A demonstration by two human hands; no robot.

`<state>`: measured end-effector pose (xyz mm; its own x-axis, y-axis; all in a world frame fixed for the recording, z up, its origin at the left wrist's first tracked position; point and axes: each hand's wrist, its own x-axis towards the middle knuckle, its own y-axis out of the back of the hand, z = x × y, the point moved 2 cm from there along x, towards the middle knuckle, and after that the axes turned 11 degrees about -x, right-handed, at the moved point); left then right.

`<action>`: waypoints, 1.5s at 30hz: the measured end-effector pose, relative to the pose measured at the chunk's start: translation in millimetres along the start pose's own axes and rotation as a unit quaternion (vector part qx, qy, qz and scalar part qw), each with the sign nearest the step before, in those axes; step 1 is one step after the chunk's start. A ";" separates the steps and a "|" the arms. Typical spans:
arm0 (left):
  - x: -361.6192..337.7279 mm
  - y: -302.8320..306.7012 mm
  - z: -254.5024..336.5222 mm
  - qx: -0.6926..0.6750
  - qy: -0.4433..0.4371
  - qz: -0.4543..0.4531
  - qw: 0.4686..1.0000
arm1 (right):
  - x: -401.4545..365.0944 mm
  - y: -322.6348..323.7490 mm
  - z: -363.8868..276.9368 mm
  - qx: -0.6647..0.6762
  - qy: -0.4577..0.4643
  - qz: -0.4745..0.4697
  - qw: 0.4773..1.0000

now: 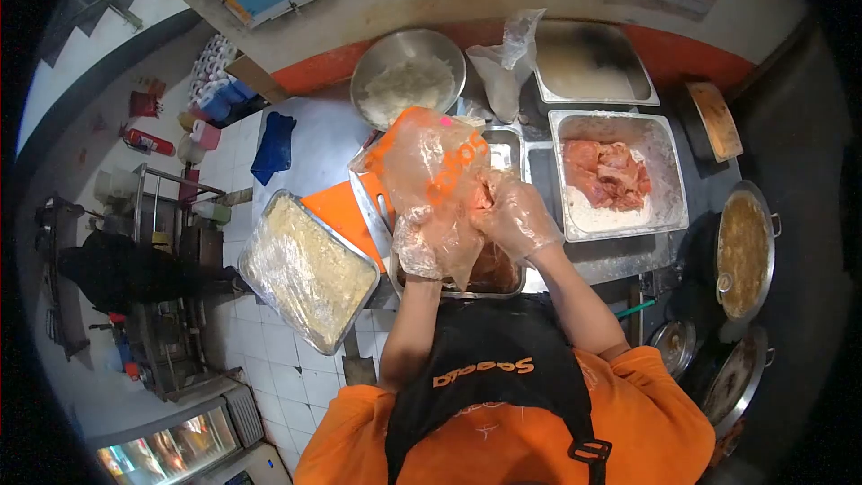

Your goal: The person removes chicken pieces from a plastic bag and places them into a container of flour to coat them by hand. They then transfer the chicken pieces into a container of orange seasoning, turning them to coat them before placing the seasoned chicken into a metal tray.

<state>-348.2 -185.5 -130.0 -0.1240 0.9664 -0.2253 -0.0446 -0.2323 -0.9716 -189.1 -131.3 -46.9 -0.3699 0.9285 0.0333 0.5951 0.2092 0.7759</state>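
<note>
Apron [485, 341] below; left hand [420, 247], right hand [519, 216] clenched on plastic bag [426, 162]; tray [507, 287] beneath mostly hidden.

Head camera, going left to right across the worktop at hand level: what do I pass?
Film-covered tray → orange board → plastic bag, gripped by the gloved left hand and right hand → tray of meat in flour → pot of brown liquid.
</note>
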 end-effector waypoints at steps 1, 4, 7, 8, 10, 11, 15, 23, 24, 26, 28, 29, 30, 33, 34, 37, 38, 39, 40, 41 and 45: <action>2.1 4.7 6.2 0.001 -0.001 -0.002 1.000 | 0.6 -0.4 2.7 0.001 0.002 0.001 1.000; 6.3 16.2 19.0 -0.075 0.077 0.026 0.994 | 0.1 7.2 14.4 0.105 0.058 0.011 0.993; 7.0 -0.8 18.0 -0.017 0.031 0.072 0.997 | -6.8 29.7 4.5 0.544 -0.132 -0.138 0.817; 7.1 -3.9 17.5 0.000 0.028 0.061 0.998 | -8.3 30.4 7.3 0.544 -0.133 -0.135 0.817; 7.9 -5.5 13.3 0.017 0.031 0.049 0.998 | -11.3 31.3 16.1 0.597 -0.123 -0.084 0.789; 7.9 -5.3 11.1 0.028 0.015 0.038 0.999 | -12.7 29.6 18.4 0.620 -0.099 -0.036 0.777; 8.7 4.4 11.1 0.019 0.037 0.056 0.998 | -15.3 2.2 92.4 0.526 -0.023 0.091 0.846; 4.4 24.6 61.8 -0.053 0.155 -0.042 0.986 | -37.0 70.7 100.0 0.614 -0.013 0.278 0.739; 0.7 18.2 63.5 0.001 0.080 -0.016 0.997 | -40.7 77.8 105.5 0.609 -0.014 0.284 0.740; -2.2 19.6 68.1 0.054 0.009 0.011 0.998 | -47.0 91.0 115.6 0.596 -0.008 0.323 0.735; -2.3 30.1 74.3 0.049 -0.025 0.049 0.997 | -53.1 104.3 130.6 0.558 -0.011 0.333 0.760; -2.4 33.5 74.2 0.049 -0.021 0.050 0.997 | -55.7 110.2 136.7 0.522 -0.013 0.336 0.784; -1.7 37.3 74.3 0.074 -0.036 0.069 0.994 | -57.4 113.1 141.3 0.485 -0.014 0.339 0.806; -6.6 11.6 59.8 0.076 -0.017 0.058 0.995 | -57.8 120.6 135.4 0.567 -0.003 0.322 0.758; -9.4 0.9 55.2 0.053 0.013 0.031 0.998 | -57.6 125.3 129.7 0.585 -0.007 0.314 0.748; -7.4 23.3 65.2 0.076 -0.023 0.033 0.996 | -53.8 139.2 122.9 0.656 0.019 0.301 0.692; -7.7 28.9 68.9 0.084 -0.037 0.041 0.995 | -47.8 138.9 135.4 0.657 0.016 0.301 0.691; -8.5 30.8 69.6 0.090 -0.046 0.050 0.994 | -39.6 135.7 161.0 0.608 -0.050 0.322 0.723; -8.3 31.8 70.0 0.096 -0.054 0.056 0.992 | -37.5 130.6 186.2 0.554 -0.115 0.343 0.750; -8.7 32.3 69.8 0.100 -0.057 0.062 0.991 | -40.5 119.8 212.8 0.552 -0.116 0.346 0.750; -11.5 31.5 65.1 0.110 -0.074 0.076 0.988 | -44.1 102.0 235.3 -0.022 -0.280 0.454 0.846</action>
<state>-412.7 -211.1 -153.4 -0.2888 0.8958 -0.3380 -0.2277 -0.4071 -0.8845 55.7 -78.8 -117.5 0.6276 0.7030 0.3345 0.4206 -0.6678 0.6142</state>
